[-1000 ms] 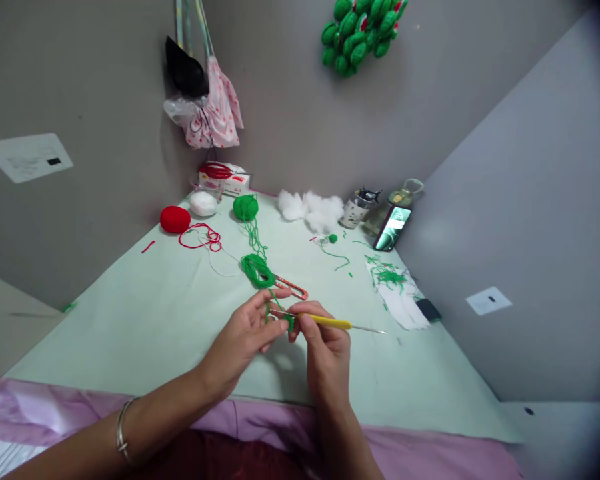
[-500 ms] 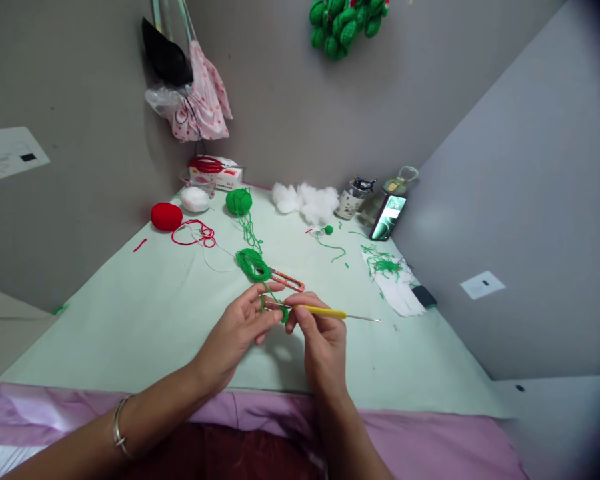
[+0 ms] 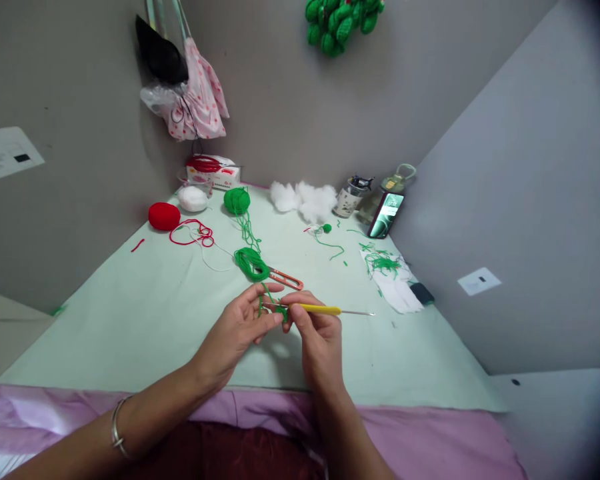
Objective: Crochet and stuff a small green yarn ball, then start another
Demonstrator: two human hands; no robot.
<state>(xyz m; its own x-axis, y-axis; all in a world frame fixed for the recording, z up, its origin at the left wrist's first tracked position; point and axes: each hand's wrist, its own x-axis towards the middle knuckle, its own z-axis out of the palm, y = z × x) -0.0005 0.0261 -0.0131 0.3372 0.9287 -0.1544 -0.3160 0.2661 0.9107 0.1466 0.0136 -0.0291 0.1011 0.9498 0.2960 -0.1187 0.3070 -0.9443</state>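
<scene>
My right hand (image 3: 319, 333) is closed round the yellow handle of a double-ended crochet hook (image 3: 323, 309), whose far metal end points right. The hook's other tip reaches left to a small piece of green crochet (image 3: 283, 313). My left hand (image 3: 245, 320) pinches that piece between thumb and fingers, with green yarn running over its raised index finger. The strand leads up to a loose green yarn bundle (image 3: 251, 264) on the table. Orange-handled thread snips (image 3: 286, 278) lie beside the bundle, partly under it. Where the hook tip meets the stitches is too small to make out.
On the table (image 3: 145, 320) sit a red yarn ball (image 3: 164, 217), a white one (image 3: 193, 199), a green one (image 3: 237, 201), white stuffing (image 3: 305, 200), a jar (image 3: 349, 198) and a leaning phone (image 3: 387, 215). Green scraps (image 3: 384, 263) lie on white paper at right.
The hook and my right hand have shifted slightly left against the green crochet piece. The whole view has moved a little; the table items stay put.
</scene>
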